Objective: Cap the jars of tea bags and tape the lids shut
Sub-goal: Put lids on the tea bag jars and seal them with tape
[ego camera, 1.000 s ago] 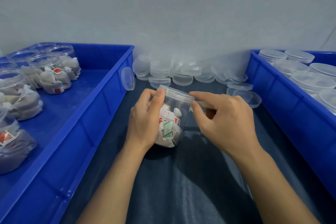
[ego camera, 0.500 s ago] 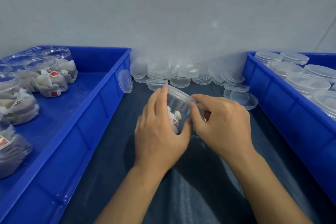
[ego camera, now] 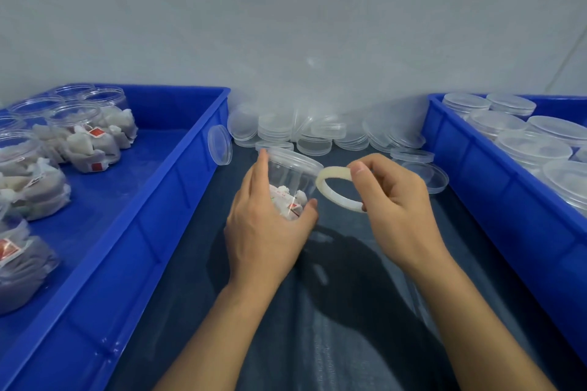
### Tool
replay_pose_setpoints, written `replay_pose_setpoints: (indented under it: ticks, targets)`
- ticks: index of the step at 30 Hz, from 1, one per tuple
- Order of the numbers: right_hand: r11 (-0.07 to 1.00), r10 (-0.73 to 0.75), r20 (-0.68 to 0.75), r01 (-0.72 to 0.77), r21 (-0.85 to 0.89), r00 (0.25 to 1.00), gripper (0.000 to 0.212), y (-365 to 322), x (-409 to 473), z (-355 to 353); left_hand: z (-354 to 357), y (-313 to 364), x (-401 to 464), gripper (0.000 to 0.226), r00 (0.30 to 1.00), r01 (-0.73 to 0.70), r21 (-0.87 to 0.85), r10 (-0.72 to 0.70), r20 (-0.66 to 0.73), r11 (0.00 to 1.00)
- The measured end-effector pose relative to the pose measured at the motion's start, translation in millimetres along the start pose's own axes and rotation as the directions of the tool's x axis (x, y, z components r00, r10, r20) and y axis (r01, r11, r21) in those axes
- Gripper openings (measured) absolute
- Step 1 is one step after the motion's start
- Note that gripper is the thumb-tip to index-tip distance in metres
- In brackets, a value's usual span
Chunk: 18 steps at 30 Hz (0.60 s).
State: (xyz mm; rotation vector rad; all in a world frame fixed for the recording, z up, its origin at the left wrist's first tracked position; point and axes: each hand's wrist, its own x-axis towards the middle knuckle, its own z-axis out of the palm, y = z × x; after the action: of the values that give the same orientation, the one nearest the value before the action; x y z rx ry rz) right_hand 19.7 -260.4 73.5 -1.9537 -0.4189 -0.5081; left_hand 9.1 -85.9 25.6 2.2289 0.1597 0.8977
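While left hand (ego camera: 266, 228) grips capped jar (ego camera: 290, 182), right hand (ego camera: 392, 200) pinches tape roll (ego camera: 333, 186).
Jar tilted; roll beside its lid (ego camera: 293, 157).

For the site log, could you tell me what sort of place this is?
Probably a small packing station: blue bins of tea-bag jars, loose clear lids, and a tape roll in the right hand.

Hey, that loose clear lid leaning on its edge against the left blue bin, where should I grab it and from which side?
Judging by its pose, pinch the leaning lid across its thin upper rim, coming from above and the right. It stands on edge against the left blue bin, so the bin wall blocks the left and only the rim and right face are free.
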Motion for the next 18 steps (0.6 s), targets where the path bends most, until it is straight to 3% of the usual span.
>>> replay_pose_setpoints:
  ticks: [8, 18]
  targets:
    - [0.913, -0.214, 0.011, 0.204, -0.353, 0.977, 0.034, 8, 0, 2, 2, -1, 0, 0.099, 0.999, 0.02, -0.055, -0.022, -0.03, 0.998]
    - [0.901, -0.179, -0.015, 0.158, -0.403, 0.984, 0.039, 17, 1, 9, 3, -3, -2, 0.101, 0.999, 0.044, -0.234, -0.049, -0.015, 0.971]
